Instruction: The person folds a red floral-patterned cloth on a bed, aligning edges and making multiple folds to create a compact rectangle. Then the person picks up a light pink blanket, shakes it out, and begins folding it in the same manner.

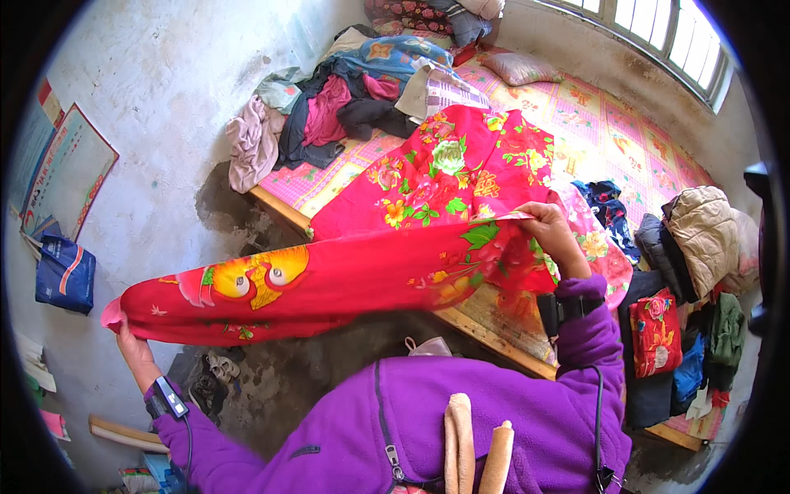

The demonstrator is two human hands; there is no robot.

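A red floral cloth [370, 265], printed with yellow birds, stretches between my two hands in a long band. My left hand [134, 349] grips its far left end, where a pink edge shows. At the right, my right hand [555, 231] pinches its upper edge. Beyond the band, a broad red floral fabric [426, 179] lies over the corner of the bed; whether it is one piece with the cloth I hold, I cannot tell. Pink floral fabric [595, 244] lies just right of my right hand.
A bed [605, 136] with a patterned pink cover fills the back right. Heaped clothes [327, 111] lie at its left side. On the right are a beige padded garment [703, 234] and a folded red floral cloth [655, 333]. Shoes [213, 376] stand on the floor.
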